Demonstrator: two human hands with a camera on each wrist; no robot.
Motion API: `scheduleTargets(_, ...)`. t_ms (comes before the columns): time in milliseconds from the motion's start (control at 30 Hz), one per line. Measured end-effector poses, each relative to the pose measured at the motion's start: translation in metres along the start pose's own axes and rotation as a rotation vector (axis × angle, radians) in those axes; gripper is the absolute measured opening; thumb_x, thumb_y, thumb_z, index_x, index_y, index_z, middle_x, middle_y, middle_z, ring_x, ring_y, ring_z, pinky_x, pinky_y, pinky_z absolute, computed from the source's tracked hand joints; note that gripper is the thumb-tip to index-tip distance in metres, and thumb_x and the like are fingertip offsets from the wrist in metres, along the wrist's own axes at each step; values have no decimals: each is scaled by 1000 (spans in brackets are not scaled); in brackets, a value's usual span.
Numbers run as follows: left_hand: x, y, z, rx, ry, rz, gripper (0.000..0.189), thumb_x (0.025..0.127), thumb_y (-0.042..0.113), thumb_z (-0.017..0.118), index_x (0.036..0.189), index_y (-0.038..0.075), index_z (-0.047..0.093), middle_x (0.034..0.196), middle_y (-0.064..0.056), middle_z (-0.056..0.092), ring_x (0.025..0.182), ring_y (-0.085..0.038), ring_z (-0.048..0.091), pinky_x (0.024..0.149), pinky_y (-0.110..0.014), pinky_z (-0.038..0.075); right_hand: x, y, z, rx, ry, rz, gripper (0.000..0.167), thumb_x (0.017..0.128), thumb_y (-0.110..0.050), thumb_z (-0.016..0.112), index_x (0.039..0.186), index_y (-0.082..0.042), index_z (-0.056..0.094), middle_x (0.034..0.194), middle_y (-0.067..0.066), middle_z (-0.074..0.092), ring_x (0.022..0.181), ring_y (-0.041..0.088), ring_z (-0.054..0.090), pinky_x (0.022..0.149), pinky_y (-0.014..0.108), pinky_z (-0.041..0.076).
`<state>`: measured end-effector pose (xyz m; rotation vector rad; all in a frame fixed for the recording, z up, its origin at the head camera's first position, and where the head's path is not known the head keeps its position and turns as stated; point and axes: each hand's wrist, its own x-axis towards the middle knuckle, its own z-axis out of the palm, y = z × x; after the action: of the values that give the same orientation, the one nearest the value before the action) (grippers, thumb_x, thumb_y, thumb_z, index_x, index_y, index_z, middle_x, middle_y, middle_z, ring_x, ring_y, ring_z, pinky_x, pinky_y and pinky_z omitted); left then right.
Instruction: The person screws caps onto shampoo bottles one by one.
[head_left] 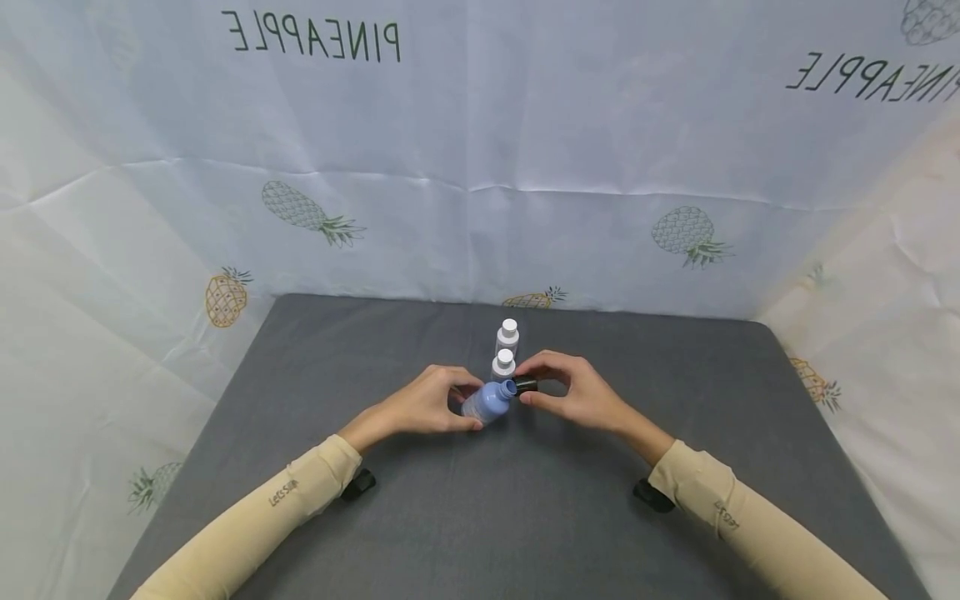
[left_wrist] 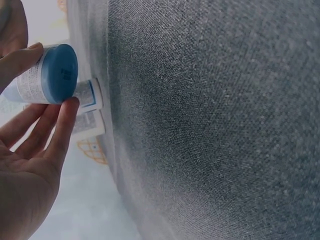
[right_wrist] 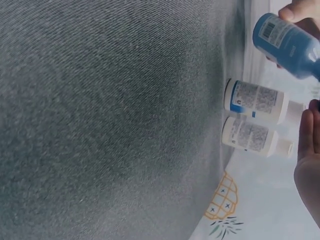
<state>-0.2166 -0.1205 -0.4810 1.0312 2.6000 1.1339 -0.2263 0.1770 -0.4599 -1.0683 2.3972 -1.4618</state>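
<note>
My left hand (head_left: 432, 402) grips a blue bottle (head_left: 489, 402) round its body, tilted with its bare mouth toward the right. Its label and flat blue base (left_wrist: 64, 74) show in the left wrist view. Between the thumb and fingers of my right hand (head_left: 573, 390) is a black cap (head_left: 527, 383), right beside the bottle's mouth. Whether cap and mouth touch, I cannot tell. Just behind the blue bottle stand two white bottles, a nearer one (right_wrist: 255, 102) and a farther one (right_wrist: 248, 135), both upright with white caps. The right wrist view mostly cuts off the cap.
A dark grey cloth covers the table (head_left: 480, 517). Behind it and at both sides hangs a white curtain (head_left: 465, 108) printed with pineapples. Black straps (head_left: 358, 485) sit at the cuffs of both beige sleeves (head_left: 262, 517).
</note>
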Motion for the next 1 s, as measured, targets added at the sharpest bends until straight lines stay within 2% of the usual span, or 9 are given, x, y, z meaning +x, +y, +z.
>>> scheduleTargets(233,2,3,1,1,-8,-13,43,84,20,94,122,5,80,108,-3,79,96,-8,73,89,-21,64,2,-1,7,43,43,8,44,95,-9,84,136,-3,70,130,10,75,118,11,72,106,27,60)
scheduleTargets(567,4,5,0,1,-10,-26,44,85,21,94,123,5,79,110,-3,79,98,-9,73,89,-19,63,3,-2,11,29,27,-29,43,96,-8,83,137,-5,71,133,11,76,121,13,72,110,28,59)
scheduleTargets(767,3,5,1,-31,-17,-22,43,86,21,93,123,4,79,112,-5,80,100,-11,75,90,-20,64,3,-3,11,43,15,-68,43,94,-4,84,135,-7,72,133,13,76,123,15,72,111,28,59)
scheduleTargets(1000,4,5,0,-18,-26,-40,45,86,21,93,125,5,78,114,-5,79,102,-12,75,91,-21,64,3,-2,12,25,30,-30,42,94,-7,85,134,-9,73,131,10,77,121,15,73,110,28,60)
